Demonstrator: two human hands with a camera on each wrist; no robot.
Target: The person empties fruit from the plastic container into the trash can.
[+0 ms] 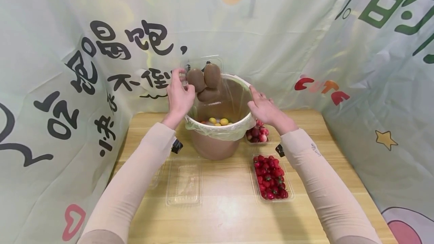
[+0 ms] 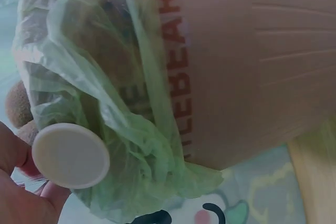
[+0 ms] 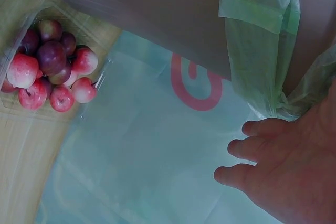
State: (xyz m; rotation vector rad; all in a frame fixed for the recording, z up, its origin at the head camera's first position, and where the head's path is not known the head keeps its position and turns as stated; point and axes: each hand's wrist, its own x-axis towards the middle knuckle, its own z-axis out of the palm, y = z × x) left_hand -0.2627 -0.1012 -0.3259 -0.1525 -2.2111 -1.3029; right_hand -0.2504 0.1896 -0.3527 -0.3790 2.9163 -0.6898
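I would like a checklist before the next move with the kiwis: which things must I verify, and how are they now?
1. Left hand's grip on the clear container: ok, holding its side.
2. Kiwis fully over the bin: cannot tell; they overlap its far-left side.
3. Right hand's grip at the bin: ok, touching; firmness is unclear.
4. Green liner over the front edge: ok, folded outward.
5. Bin's full contents: cannot tell; yellow fruits show.

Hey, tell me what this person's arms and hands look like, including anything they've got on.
The left sleeve and right sleeve are long and pale beige; small dark lettering marks the right one. Small black devices show beside the cuffs. The left grip and right grip wear no gloves.
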